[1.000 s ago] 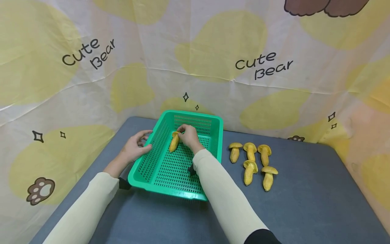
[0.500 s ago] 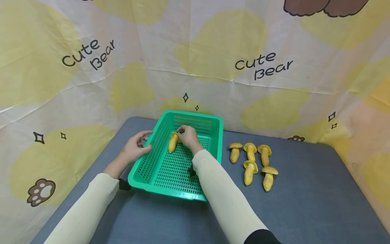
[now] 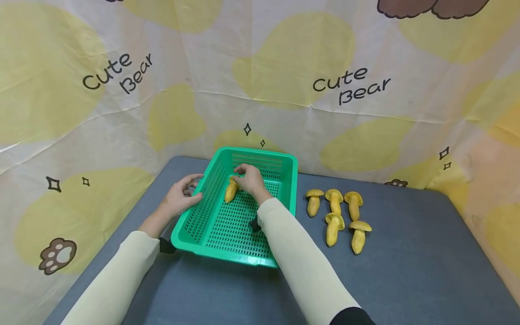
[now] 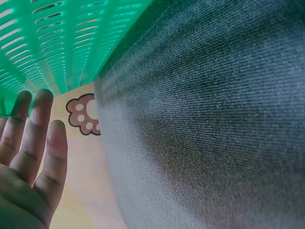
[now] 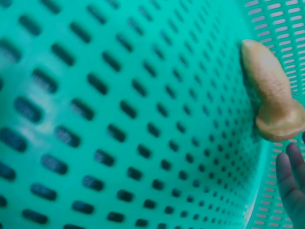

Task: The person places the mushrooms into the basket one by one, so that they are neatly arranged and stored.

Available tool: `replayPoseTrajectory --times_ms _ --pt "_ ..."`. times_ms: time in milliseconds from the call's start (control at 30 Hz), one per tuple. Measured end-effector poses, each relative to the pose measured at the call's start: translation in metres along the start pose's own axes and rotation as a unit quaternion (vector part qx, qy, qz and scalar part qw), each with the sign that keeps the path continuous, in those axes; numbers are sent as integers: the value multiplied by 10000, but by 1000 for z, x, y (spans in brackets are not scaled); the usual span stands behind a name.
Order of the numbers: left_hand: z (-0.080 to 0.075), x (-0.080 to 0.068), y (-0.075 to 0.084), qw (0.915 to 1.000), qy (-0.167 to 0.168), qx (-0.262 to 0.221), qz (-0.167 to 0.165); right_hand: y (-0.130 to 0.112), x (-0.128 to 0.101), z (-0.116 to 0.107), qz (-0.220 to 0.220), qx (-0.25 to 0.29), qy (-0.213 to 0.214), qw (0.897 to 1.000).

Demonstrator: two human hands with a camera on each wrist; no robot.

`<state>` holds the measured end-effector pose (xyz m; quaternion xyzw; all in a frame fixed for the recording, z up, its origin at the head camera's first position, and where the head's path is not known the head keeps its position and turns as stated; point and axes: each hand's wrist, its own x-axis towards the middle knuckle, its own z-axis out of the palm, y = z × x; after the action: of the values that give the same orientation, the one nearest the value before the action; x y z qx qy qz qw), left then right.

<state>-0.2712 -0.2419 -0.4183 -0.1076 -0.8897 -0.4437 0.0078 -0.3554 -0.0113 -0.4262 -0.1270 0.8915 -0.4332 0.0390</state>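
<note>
Grey table point(image 3: 406, 271) | right hand point(image 3: 249, 179) beside mushroom point(image 3: 231, 191) | basket point(image 3: 195, 237)

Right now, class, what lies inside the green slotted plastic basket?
One yellow toy mushroom lies in the green slotted plastic basket, its cap under the right hand. The basket floor beneath the right forearm is covered.

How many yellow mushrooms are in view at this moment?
6. One mushroom lies in the green basket at the right hand; five mushrooms lie on the table right of it. None seem hidden.
</note>
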Motion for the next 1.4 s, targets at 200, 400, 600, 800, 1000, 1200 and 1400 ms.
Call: replayPoseTrajectory --times_ms 200,400,600,800,1000,1200,1400 --pt "-1 2 1 10000 8 8 52 -6 0 -6 -149 274 24 9995" --pt "0 2 1 10000 0 15 30 -14 -3 -13 -225 410 189 9987" --pt "2 1 1 10000 16 -44 -11 -28 -7 -27 -220 894 465 9947" --pt "2 2 2 10000 55 75 -32 -47 -13 -44 -279 1388 703 9874" --pt "2 3 0 10000 33 74 -31 -59 -24 -60 -531 1693 732 9814" --pt "3 2 2 9999 21 84 -58 -68 -40 -81 -599 1798 687 9795" --pt "2 2 3 9999 33 91 -54 -69 -54 -101 -702 1630 638 9821"
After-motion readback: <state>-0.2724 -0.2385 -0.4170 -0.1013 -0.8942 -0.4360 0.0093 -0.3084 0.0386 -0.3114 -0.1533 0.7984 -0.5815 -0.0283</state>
